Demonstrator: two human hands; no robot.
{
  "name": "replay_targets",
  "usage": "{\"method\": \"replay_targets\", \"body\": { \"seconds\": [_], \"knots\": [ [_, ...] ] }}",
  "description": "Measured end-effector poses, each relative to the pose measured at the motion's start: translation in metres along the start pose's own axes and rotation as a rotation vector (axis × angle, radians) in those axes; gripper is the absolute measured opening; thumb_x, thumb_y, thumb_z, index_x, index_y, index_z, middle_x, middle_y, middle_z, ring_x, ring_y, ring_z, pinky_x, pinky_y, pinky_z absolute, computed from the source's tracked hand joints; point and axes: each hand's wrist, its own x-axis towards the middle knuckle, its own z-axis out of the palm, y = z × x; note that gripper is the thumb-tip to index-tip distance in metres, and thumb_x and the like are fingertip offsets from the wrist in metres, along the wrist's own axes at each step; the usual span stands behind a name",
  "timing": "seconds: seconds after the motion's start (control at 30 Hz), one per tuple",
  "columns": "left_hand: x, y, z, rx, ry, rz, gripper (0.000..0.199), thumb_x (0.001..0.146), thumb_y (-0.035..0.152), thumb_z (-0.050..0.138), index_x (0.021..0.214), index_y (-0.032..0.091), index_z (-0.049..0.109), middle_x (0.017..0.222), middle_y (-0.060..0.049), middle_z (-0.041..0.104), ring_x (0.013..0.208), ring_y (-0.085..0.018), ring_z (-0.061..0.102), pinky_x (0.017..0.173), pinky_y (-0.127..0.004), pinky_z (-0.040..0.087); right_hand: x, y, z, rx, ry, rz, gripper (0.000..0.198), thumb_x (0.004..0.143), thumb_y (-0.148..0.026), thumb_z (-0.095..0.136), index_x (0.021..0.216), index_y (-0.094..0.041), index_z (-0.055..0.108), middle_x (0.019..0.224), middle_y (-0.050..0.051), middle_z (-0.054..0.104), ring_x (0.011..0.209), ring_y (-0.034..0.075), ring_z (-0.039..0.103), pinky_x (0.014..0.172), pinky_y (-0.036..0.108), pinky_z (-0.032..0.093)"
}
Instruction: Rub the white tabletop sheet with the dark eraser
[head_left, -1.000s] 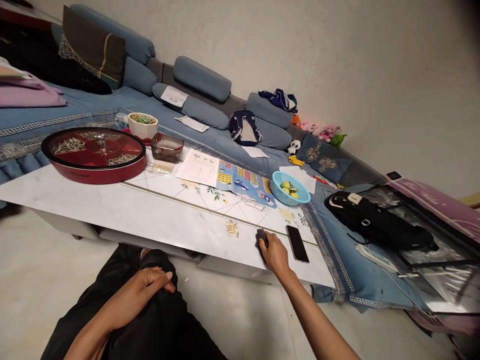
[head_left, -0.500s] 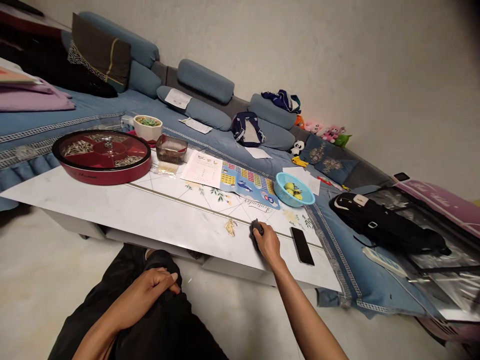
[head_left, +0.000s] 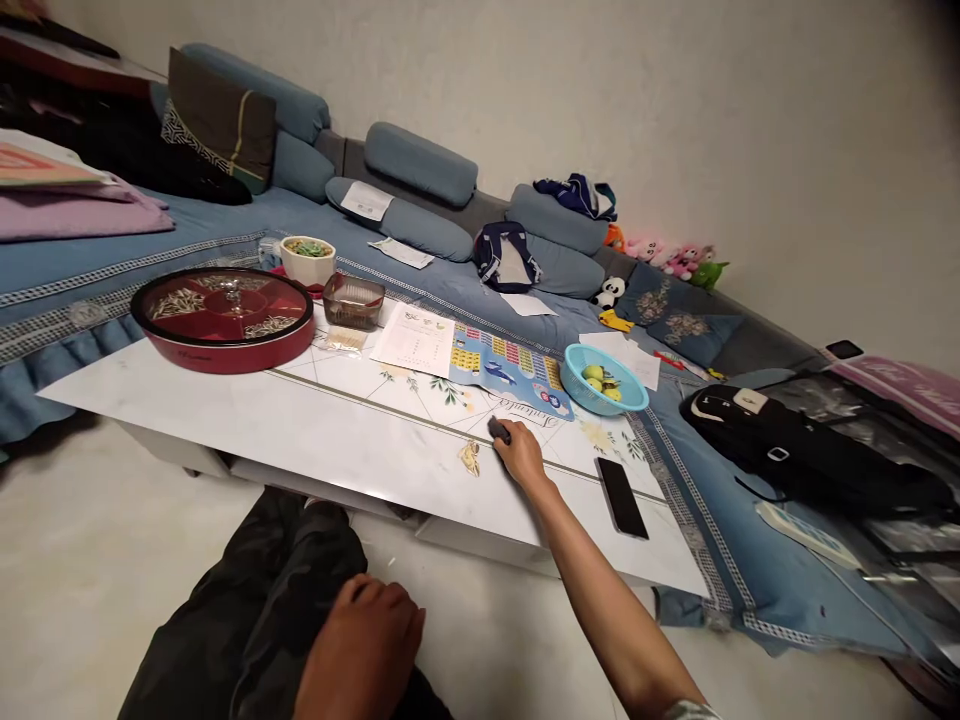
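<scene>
My right hand (head_left: 519, 450) is on the white table (head_left: 360, 440), its fingers closed around a small dark grey cloth (head_left: 498, 430). Just left of that hand lies a little heap of beige peel-like scraps (head_left: 469, 457). A black phone (head_left: 622, 497) rests on the table to the right of my right forearm. Low in the picture, my left hand (head_left: 367, 640) is raised over my lap with its fingers curled in; nothing shows in it, and its palm is hidden.
A blue basket (head_left: 630, 390) of green fruit stands on the right of the table. Farther left are printed sheets (head_left: 412, 340), a brown clear box (head_left: 354, 300), a red lidded snack tray (head_left: 225, 355) and a potted plant (head_left: 307, 262). A blue sofa (head_left: 442, 270) runs behind.
My right hand has slid the cloth away from me and slightly left across the table, toward the printed sheet. My left hand has come off my knee, nearer the camera. The view has shifted slightly.
</scene>
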Motion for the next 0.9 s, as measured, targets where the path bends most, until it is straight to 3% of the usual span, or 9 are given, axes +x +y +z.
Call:
{"method": "replay_targets", "body": {
  "seconds": [0.1,0.17,0.37,0.53,0.7,0.8,0.9],
  "knots": [
    [0.013,0.018,0.026,0.193,-0.057,0.016,0.037,0.102,0.01,0.048,0.104,0.013,0.085,0.105,-0.021,0.078,0.109,-0.038,0.071,0.106,-0.058,0.045,0.003,-0.012,0.002,0.056,-0.127,-0.165,0.043,0.09,-0.018,0.062,0.131,-0.025,0.075,0.121,0.006,0.071,0.112,0.024,0.063,0.101,0.032,0.044],
    [0.019,0.022,0.037,0.218,-0.053,0.049,0.034,0.101,0.011,0.051,0.101,0.013,0.085,0.101,-0.022,0.078,0.107,-0.038,0.072,0.102,-0.056,0.047,0.002,-0.017,-0.002,0.095,-0.185,-0.246,0.041,0.091,-0.018,0.064,0.128,-0.03,0.076,0.122,0.003,0.072,0.112,0.022,0.064,0.1,0.03,0.045],
    [0.023,0.019,0.047,0.197,-0.039,0.116,0.036,0.104,0.019,0.051,0.097,0.014,0.085,0.095,-0.023,0.078,0.103,-0.037,0.072,0.097,-0.055,0.049,0.005,-0.02,-0.004,0.075,-0.108,-0.188,0.045,0.09,-0.012,0.058,0.13,-0.022,0.074,0.121,0.01,0.07,0.111,0.026,0.062,0.101,0.036,0.044],
    [0.023,0.021,0.049,0.193,-0.031,0.092,0.035,0.104,0.018,0.051,0.096,0.014,0.085,0.096,-0.022,0.078,0.104,-0.036,0.073,0.099,-0.055,0.049,-0.004,-0.026,-0.006,0.093,-0.176,-0.24,0.041,0.09,-0.016,0.064,0.126,-0.029,0.076,0.121,0.005,0.072,0.11,0.023,0.064,0.099,0.031,0.045],
    [0.023,0.028,0.04,0.193,-0.076,0.081,0.034,0.104,0.016,0.051,0.104,0.013,0.085,0.098,-0.022,0.079,0.107,-0.037,0.073,0.101,-0.054,0.048,-0.05,-0.014,-0.018,-0.011,-0.028,0.012,0.039,0.096,-0.02,0.054,0.132,-0.022,0.07,0.119,0.01,0.07,0.109,0.026,0.066,0.093,0.034,0.047],
    [0.022,0.028,0.037,0.171,-0.106,0.068,0.035,0.104,0.015,0.05,0.102,0.013,0.085,0.1,-0.023,0.079,0.108,-0.038,0.073,0.102,-0.056,0.048,-0.075,-0.023,0.003,-0.103,0.011,0.166,0.033,0.094,-0.02,0.055,0.124,-0.019,0.069,0.112,0.015,0.068,0.098,0.028,0.067,0.081,0.035,0.047],
    [0.02,0.026,0.037,0.177,-0.115,0.073,0.032,0.101,0.012,0.054,0.101,0.014,0.086,0.098,-0.022,0.079,0.106,-0.038,0.074,0.101,-0.056,0.048,-0.074,-0.048,0.034,-0.141,0.037,0.232,0.03,0.097,-0.023,0.055,0.125,-0.018,0.066,0.116,0.018,0.066,0.099,0.03,0.066,0.078,0.036,0.046]
  ]
}}
